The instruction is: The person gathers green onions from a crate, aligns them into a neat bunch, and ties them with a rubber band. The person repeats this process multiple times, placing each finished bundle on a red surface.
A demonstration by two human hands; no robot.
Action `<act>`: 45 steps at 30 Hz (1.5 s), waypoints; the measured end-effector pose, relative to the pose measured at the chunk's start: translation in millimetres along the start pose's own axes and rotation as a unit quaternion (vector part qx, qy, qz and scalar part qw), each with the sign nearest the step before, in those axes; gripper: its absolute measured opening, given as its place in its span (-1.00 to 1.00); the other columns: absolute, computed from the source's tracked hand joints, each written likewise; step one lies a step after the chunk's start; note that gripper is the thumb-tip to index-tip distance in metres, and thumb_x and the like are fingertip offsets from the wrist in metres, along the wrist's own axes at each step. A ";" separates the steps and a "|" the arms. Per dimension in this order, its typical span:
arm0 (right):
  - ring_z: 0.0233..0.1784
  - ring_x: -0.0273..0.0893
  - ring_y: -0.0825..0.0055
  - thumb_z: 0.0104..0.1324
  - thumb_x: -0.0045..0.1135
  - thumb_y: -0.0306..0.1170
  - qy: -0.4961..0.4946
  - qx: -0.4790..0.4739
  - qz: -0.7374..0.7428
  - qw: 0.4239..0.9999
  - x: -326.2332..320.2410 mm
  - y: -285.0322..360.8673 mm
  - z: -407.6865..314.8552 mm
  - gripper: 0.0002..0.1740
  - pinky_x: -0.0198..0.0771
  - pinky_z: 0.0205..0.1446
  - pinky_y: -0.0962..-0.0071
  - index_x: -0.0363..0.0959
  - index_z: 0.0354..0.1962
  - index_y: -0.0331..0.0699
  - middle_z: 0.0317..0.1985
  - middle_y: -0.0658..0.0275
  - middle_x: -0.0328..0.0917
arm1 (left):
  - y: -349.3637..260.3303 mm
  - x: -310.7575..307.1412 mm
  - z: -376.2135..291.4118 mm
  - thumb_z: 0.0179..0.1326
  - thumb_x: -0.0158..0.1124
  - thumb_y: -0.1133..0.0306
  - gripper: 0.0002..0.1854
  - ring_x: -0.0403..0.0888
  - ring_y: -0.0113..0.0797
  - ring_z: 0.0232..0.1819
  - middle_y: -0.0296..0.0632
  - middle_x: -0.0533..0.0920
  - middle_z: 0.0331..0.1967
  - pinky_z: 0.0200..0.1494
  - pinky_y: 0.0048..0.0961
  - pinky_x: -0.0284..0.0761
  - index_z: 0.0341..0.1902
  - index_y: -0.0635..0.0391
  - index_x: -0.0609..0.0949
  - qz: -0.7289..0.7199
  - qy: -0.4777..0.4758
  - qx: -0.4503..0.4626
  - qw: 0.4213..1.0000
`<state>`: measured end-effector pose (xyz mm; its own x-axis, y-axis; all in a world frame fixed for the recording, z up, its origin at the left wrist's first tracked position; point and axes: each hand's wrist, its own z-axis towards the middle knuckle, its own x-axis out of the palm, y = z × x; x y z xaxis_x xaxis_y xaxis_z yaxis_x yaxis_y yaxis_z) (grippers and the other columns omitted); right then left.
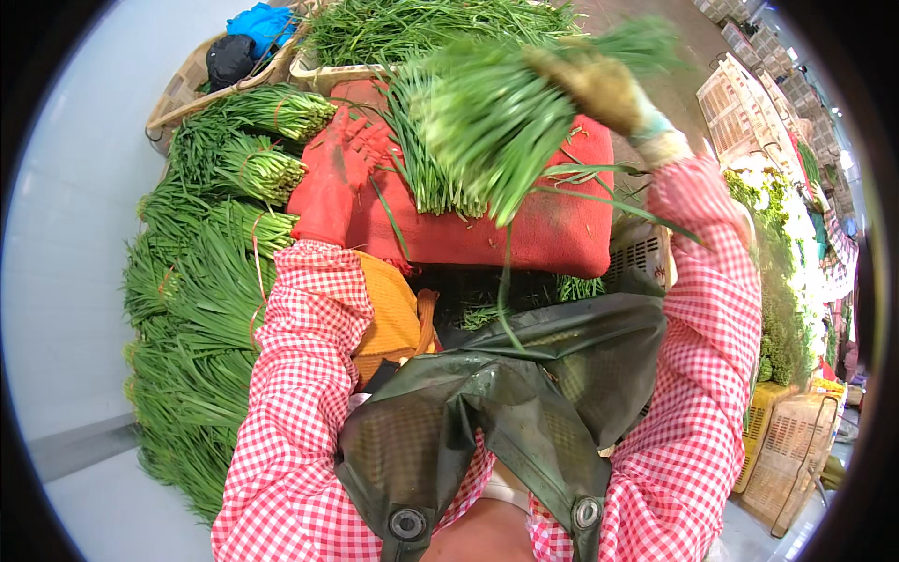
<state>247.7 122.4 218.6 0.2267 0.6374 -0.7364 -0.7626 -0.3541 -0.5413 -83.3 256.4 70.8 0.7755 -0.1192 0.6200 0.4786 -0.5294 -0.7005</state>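
Note:
My right hand [600,88], in a stained tan glove, grips a loose bundle of garlic chives [502,133] above the work surface; hand and leaves are motion-blurred. The bundle's pale cut ends point down toward me. Another heap of chives [425,190] lies on the red cloth-covered pad [562,239], partly behind the held bundle. My left hand [333,165], in a red rubber glove, rests at the pad's left edge with fingers spread and nothing in it. Close beside it lie tied chive bunches [263,168]. A few long leaves trail from the pad's right side.
A crate of loose chives [428,28] stands behind the pad. At back left, a basket [186,84] holds blue and black bags. Stacked chive bunches [204,337] line my left. Leafy greens [772,281], a yellow crate [762,428] and more crates [734,105] are on the right.

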 end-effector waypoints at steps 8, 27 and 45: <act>0.27 0.15 0.35 0.20 -0.14 -0.39 0.143 -0.012 -0.083 0.986 132.8 88.4 48.9 -0.17 -0.06 0.34 0.18 -0.37 0.30 0.33 0.19 0.28 0.18 | 54.6 16.7 23.2 -0.05 0.22 -0.21 -0.11 0.44 -0.35 0.01 -0.11 0.47 0.03 0.07 -0.31 0.33 0.23 0.16 0.22 0.290 0.040 -0.072 0.953; 0.05 0.39 0.42 0.26 0.00 -0.21 -0.107 0.644 0.653 0.383 51.7 184.0 -115.4 -0.47 0.26 0.15 0.47 0.25 0.08 -0.38 0.04 0.13 0.38 | 50.8 51.9 -7.2 -0.01 0.09 -0.26 0.00 0.41 -0.05 0.08 0.08 0.39 0.12 0.03 -0.23 0.33 0.31 0.25 0.05 0.549 -0.115 0.106 0.821; -0.35 0.53 0.32 0.13 0.10 -0.24 0.030 0.489 0.110 0.865 67.5 137.6 -15.6 -0.75 0.44 -0.28 0.39 0.50 -0.28 -0.19 -0.42 0.14 0.51 | 112.0 69.0 -7.6 -0.26 0.21 -0.37 0.34 -0.15 0.18 0.35 0.39 -0.15 0.29 0.34 -0.30 -0.06 0.32 0.30 -0.28 0.660 -0.113 0.054 0.741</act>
<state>167.5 106.1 88.1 0.0199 0.5812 -0.8135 -0.9323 0.3046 0.1949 20.7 182.5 37.7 0.6415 -0.3228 -0.6959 -0.7366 -0.0058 -0.6763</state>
